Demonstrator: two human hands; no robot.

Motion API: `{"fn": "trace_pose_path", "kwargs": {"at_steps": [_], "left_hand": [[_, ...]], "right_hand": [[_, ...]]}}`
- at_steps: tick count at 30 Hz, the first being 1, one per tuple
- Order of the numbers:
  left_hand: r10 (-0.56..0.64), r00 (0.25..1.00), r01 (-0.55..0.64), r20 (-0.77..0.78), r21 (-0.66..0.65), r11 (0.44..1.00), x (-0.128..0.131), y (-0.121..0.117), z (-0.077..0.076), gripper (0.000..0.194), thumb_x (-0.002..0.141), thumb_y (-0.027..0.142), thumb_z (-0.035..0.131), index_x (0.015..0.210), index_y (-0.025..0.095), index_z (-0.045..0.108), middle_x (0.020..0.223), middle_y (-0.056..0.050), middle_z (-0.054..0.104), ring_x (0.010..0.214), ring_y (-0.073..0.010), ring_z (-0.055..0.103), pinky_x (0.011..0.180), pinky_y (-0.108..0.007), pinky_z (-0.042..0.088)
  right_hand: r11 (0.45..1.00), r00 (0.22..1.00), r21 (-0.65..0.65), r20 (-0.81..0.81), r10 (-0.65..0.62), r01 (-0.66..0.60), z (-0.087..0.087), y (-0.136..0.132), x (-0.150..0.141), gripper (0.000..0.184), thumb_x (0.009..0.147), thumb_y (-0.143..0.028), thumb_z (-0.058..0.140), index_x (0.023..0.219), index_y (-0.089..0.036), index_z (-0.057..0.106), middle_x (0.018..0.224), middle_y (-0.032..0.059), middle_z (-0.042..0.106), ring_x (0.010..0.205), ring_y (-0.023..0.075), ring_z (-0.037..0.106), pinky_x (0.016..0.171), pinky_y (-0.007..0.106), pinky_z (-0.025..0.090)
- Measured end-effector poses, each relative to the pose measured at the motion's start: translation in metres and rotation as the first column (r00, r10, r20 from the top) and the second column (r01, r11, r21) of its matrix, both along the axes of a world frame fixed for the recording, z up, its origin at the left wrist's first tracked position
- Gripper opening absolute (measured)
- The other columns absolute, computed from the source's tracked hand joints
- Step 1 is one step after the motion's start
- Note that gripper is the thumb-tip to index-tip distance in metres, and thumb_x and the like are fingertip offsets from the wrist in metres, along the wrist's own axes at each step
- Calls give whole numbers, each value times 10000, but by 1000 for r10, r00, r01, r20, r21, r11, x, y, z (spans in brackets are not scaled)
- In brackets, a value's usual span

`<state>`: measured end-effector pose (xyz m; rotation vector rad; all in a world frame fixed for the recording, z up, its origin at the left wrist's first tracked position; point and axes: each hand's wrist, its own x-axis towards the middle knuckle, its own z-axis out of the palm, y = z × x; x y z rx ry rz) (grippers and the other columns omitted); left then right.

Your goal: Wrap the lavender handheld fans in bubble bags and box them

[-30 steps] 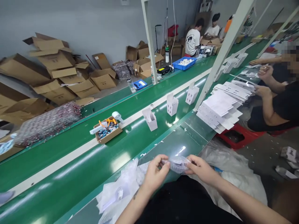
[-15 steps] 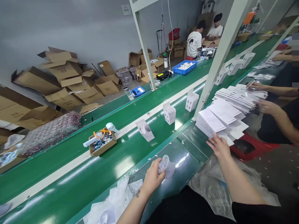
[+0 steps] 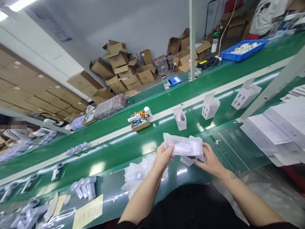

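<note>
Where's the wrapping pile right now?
In the head view, the wrapping pile lies on the bench at lower centre, left of the left hand, partly behind its forearm.

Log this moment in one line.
left hand: grips wrapped item | right hand: at its right end | white box: partly hidden behind item | green belt: open cartons

White boxes on green belt

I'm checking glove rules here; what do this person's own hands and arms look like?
The left hand and right hand are bare, without gloves. Black sleeves leave the forearms uncovered, and a small tattoo-like mark shows near the right wrist.
</note>
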<state>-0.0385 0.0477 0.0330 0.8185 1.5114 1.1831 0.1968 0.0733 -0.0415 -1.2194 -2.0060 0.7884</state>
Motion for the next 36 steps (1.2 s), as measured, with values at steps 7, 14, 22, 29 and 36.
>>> {"fn": "trace_pose_path", "kwargs": {"at_steps": [7,14,22,29,36], "left_hand": [[-55,781,104,-622,43,994,-18,-20,14,180,766,306,551,859,162,605,723,-15,572,688,-147,559,639,-245,450],[-157,329,157,-931,-110,981,45,-8,14,246,843,337,483,1015,176,553,939,-85,532,764,-204,571,690,-314,470],[-217,227,258,-949,-156,953,62,-16,10,283,863,392,446,1000,167,549,908,-99,506,664,-203,569,559,-312,466],[-329,167,429,-930,-232,873,47,-40,-21,334,897,317,444,1204,198,501,973,-119,578,877,-238,562,746,-358,469],[-234,250,366,-940,-131,921,47,-67,-46,649,797,639,487,1328,266,458,1173,-102,617,1256,-362,347,1051,-590,148]], "right_hand": [[969,977,-177,-150,149,-174,-9,-2,-16,446,688,-347,681,1081,-233,504,1232,107,503,1127,278,501,957,459,424],[990,991,76,-50,123,-119,-43,-8,-32,463,687,-426,698,1011,-210,447,1226,160,475,1149,317,464,969,519,390],[998,997,32,-48,65,-63,-54,-10,-30,418,671,-411,692,981,-242,467,1192,135,519,1096,331,489,919,542,418],[945,959,-229,-217,184,-233,-50,2,-36,510,590,-408,761,1023,-276,526,1198,83,564,1162,330,473,1030,562,328],[901,917,-201,-191,349,-385,-31,18,-52,513,585,-310,741,1070,-283,575,1159,62,594,1124,322,513,1011,562,363]]}}
